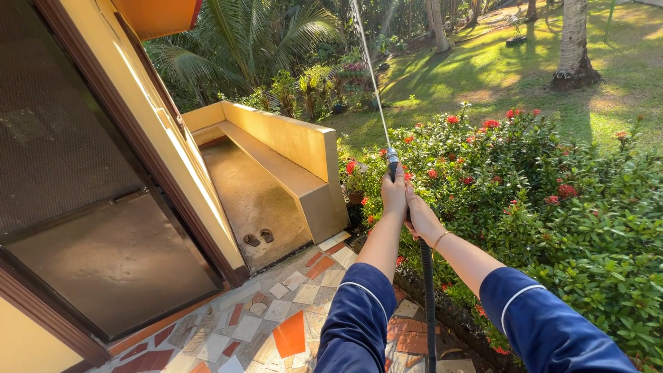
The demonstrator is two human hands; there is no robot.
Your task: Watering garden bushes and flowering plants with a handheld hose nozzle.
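Observation:
My left hand (394, 193) grips the black garden hose (427, 290) just below its metal nozzle (391, 156). My right hand (420, 215) holds the same hose a little lower, a thin bracelet on its wrist. Both arms wear dark blue sleeves with white trim. A thin jet of water (369, 69) shoots up and away from the nozzle over the garden. The hose hangs down between my arms toward the paving.
A bush with red flowers (525, 179) fills the right side. A yellow low wall with a bench (290, 148) lies ahead on the left, a dark screened door (90, 207) at far left. Mosaic tile paving (290, 318) is underfoot. Lawn and palm trunks lie beyond.

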